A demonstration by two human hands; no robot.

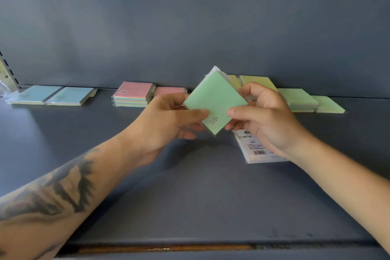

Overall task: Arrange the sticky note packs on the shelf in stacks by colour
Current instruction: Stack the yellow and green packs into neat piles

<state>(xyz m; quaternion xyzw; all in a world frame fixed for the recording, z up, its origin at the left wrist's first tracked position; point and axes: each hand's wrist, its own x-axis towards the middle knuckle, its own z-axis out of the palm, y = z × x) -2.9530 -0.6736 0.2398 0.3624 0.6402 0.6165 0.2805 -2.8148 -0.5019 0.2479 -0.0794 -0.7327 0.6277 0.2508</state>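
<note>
Head view: my left hand (168, 120) and right hand (261, 116) both pinch one green pack (215, 101). It is tilted above the shelf (190, 186).

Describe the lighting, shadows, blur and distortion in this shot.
Head view: light falls from the left, leaving a pale sheen on the shelf near the blue packs; soft shadows lie under both hands; wide-angle distortion stretches the forearms; the green pack held by the left hand and right hand is fairly sharp, though its small print is unreadable.
</note>
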